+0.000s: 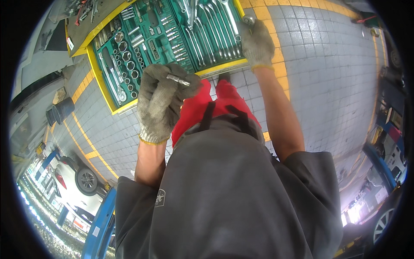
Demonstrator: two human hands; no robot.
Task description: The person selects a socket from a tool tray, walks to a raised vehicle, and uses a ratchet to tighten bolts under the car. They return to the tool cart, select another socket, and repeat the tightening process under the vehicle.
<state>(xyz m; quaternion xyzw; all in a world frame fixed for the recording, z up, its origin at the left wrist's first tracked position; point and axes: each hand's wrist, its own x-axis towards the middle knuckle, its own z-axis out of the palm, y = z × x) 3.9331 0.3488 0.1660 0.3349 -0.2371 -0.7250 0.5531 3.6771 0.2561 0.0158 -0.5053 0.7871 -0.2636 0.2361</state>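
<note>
Holding one metal bit (177,80) is the left hand (158,95) (gloved); the right hand (258,45), one round-headed tool (249,19).

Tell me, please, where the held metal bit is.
In the head view, left of centre, the metal bit is in the left hand, up and left of the red trousers.

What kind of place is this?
Most likely a car repair workshop: there's a yellow-edged drawer of wrenches and sockets, a white car at left, and a blue post that could be part of a lift.
</note>
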